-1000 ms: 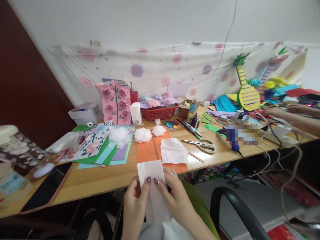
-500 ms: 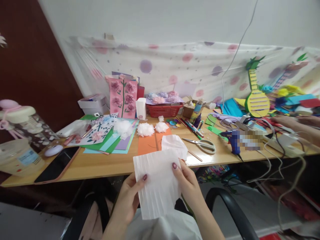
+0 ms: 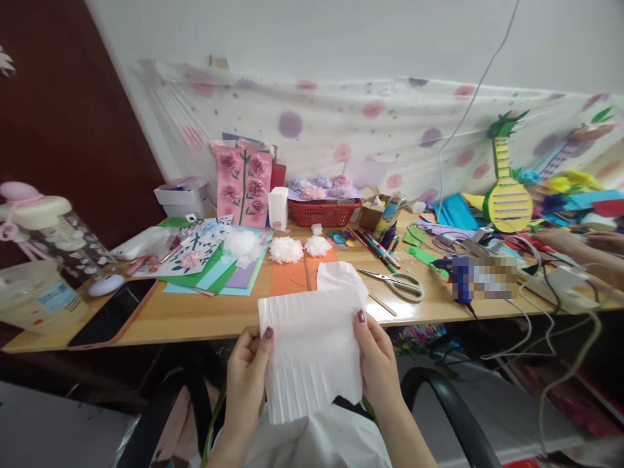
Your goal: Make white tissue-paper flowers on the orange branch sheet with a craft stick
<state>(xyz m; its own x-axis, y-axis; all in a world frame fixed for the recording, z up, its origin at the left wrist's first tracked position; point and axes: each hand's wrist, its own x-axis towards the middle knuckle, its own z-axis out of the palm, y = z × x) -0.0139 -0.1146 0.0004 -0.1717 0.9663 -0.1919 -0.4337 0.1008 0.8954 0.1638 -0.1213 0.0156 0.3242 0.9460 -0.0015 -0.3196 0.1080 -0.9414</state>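
Note:
A white pleated tissue sheet (image 3: 312, 351) is stretched wide between both my hands, just in front of the wooden table's edge (image 3: 195, 325). My left hand (image 3: 246, 377) pinches its left side with thumb on top. My right hand (image 3: 375, 361) pinches its right side the same way. Vertical fold creases run down the sheet. Behind it lie another white tissue (image 3: 338, 276) on orange paper (image 3: 292, 276) and two white tissue pompoms (image 3: 286, 249).
Scissors (image 3: 397, 283), pens, a red basket (image 3: 319, 211), a pink flower card (image 3: 242, 185), coloured papers and a phone (image 3: 114, 312) are on the table. A blue glue gun (image 3: 461, 279) and cables lie at the right, near another person's arms (image 3: 580, 244). A black chair arm (image 3: 448, 403) is at my right.
The tissue was folded narrow between my hands a second ago. Both hands have moved apart and the sheet is spread open to its full width.

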